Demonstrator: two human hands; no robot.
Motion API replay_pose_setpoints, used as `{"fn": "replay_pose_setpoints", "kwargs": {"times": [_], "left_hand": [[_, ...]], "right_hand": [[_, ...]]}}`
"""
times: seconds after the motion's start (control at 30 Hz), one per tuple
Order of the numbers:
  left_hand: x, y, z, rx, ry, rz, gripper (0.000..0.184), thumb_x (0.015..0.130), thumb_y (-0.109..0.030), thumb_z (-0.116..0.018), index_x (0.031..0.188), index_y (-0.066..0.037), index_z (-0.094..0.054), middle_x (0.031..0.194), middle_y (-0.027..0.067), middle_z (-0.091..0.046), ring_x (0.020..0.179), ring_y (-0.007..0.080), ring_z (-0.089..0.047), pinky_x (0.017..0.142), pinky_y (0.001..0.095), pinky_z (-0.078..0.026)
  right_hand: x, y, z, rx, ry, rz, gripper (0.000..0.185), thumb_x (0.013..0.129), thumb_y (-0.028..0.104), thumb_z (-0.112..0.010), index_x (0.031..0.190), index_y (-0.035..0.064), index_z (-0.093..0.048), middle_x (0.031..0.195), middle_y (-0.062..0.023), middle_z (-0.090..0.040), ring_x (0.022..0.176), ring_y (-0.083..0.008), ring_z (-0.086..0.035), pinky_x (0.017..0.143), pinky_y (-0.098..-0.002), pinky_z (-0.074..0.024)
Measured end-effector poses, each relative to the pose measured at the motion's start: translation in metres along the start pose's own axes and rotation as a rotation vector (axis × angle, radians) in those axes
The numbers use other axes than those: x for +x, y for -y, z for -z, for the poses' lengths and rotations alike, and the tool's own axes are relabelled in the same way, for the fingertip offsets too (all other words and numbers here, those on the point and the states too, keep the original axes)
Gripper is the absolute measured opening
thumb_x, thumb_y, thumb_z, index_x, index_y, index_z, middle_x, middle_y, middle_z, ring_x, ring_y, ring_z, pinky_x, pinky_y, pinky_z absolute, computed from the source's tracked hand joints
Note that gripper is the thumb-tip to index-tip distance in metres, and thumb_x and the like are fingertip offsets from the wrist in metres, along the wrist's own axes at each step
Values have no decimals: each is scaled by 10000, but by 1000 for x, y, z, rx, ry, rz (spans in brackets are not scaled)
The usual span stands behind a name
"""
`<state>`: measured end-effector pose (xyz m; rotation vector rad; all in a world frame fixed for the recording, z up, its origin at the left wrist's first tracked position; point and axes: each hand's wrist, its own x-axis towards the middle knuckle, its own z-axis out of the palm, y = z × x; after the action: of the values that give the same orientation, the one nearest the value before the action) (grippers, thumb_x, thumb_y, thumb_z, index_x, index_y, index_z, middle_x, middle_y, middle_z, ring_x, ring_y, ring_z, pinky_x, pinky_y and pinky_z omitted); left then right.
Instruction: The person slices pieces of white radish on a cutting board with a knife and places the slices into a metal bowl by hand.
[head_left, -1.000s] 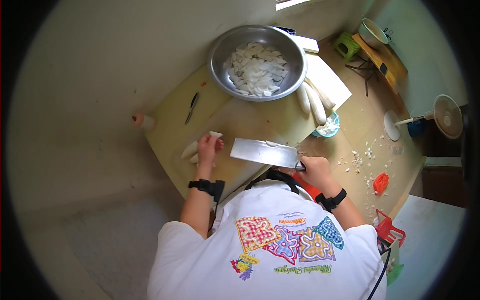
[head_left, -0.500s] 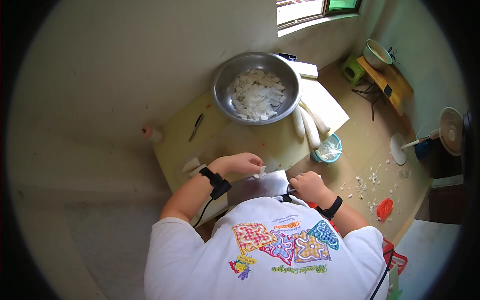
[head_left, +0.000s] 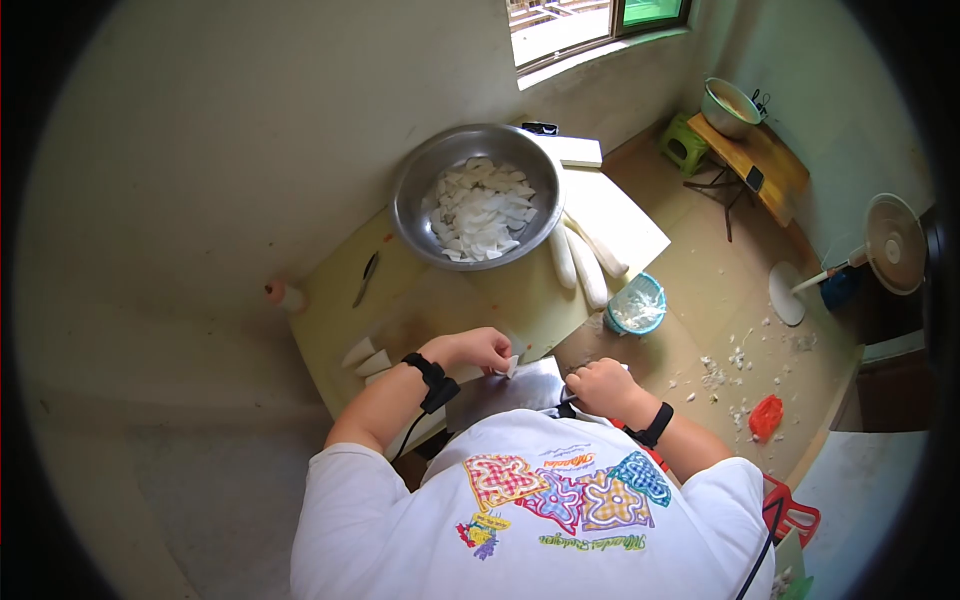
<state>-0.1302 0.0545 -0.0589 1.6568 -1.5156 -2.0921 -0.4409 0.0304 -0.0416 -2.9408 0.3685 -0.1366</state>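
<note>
My right hand (head_left: 604, 388) is closed around the handle of a cleaver. The broad cleaver blade (head_left: 508, 390) lies low over the work surface, in front of my shirt. My left hand (head_left: 478, 350) is pinched at the far edge of the blade, with a small white radish piece (head_left: 511, 366) at its fingertips. Left of that wrist lie some cut radish chunks (head_left: 365, 357). Farther back, a large steel bowl (head_left: 405, 205) holds a heap of white radish slices (head_left: 482, 210). Several long peeled radishes (head_left: 588, 268) rest to the right of the bowl.
A peeler-like tool (head_left: 367, 279) and a pinkish bottle (head_left: 284, 294) are on the table's (head_left: 330, 265) left side. Right of the table is a blue basket (head_left: 637, 305) of peelings. A fan (head_left: 893, 245), a red bag (head_left: 766, 418) and scraps are on the floor.
The view has shifted a little, so the bowl and table appear lower and farther left. Both hands stay at the cleaver, the left still pinching a radish piece.
</note>
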Motion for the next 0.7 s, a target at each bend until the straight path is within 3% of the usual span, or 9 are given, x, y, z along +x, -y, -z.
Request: {"fn": "replay_pose_setpoints", "kwargs": {"times": [0.13, 0.27, 0.33, 0.4, 0.43, 0.47, 0.53, 0.6, 0.7], "left_hand": [[5, -5, -2, -51, -47, -44, 157, 831, -145, -700, 787, -44, -589, 774, 25, -645, 709, 114, -642, 659, 276, -546], [22, -8, 26, -55, -293, -163, 118, 843, -106, -673, 793, -46, -584, 771, 31, -650, 680, 116, -638, 606, 274, -526], [23, -26, 55, -254, -498, -347, 94, 856, -88, -684, 856, -42, -602, 779, 43, -656, 683, 126, -641, 646, 275, -530], [20, -44, 82, -481, -712, -574, 401, 826, -110, -774, 1154, -18, -562, 1024, 121, -657, 777, 152, -658, 690, 293, -543], [11, -48, 90, -615, -789, -577, 646, 815, -107, -795, 1349, -26, -440, 1266, 197, -575, 977, 207, -656, 809, 320, -545], [9, -39, 92, -620, -798, -576, 646, 815, -107, -795, 1349, -26, -440, 1266, 197, -575, 977, 207, -656, 809, 320, -545], [13, -13, 103, -522, -1089, -435, 695, 851, -135, -767, 1421, -31, -383, 1378, 217, -509, 1138, 253, -603, 913, 341, -516], [-9, 28, 92, -367, -1197, -434, 648, 898, -162, -724, 1433, -25, -385, 1379, 198, -522, 1177, 250, -578, 961, 339, -492], [-66, 97, 41, -352, -1465, -438, 376, 957, -181, -649, 1281, -21, -543, 1183, 108, -624, 1073, 157, -599, 936, 287, -487]], "right_hand": [[-7, -3, 3, 11, 6, -12, 183, 749, 276, -695, 760, 116, -607, 672, -50, -638, 636, -236, -661, 577, -371, -502], [-12, -6, -2, 49, 18, -30, 183, 751, 272, -693, 773, 110, -610, 684, -61, -645, 654, -247, -670, 584, -377, -508], [-14, -6, -1, 57, 34, -35, 187, 751, 273, -694, 776, 107, -612, 691, -64, -650, 662, -250, -673, 590, -380, -512], [-14, -6, -1, 69, 54, -33, 191, 750, 274, -696, 779, 104, -614, 699, -68, -655, 669, -254, -676, 596, -384, -517], [-13, -5, -2, 85, 68, -44, 197, 750, 276, -699, 779, 101, -614, 706, -68, -660, 675, -258, -677, 604, -387, -521], [-13, -5, -3, 98, 82, -54, 202, 749, 278, -702, 779, 98, -615, 714, -69, -665, 680, -263, -678, 611, -391, -526], [-13, -4, -7, 118, 79, -63, 204, 748, 279, -704, 778, 97, -616, 718, -72, -667, 685, -269, -677, 617, -399, -529], [-13, -4, -8, 140, 68, -79, 206, 748, 280, -706, 778, 96, -618, 723, -74, -669, 690, -275, -676, 623, -407, -532], [-21, -3, -17, 210, 83, -236, 237, 714, 300, -729, 771, 94, -627, 686, -100, -644, 650, -312, -651, 580, -431, -513]]}}
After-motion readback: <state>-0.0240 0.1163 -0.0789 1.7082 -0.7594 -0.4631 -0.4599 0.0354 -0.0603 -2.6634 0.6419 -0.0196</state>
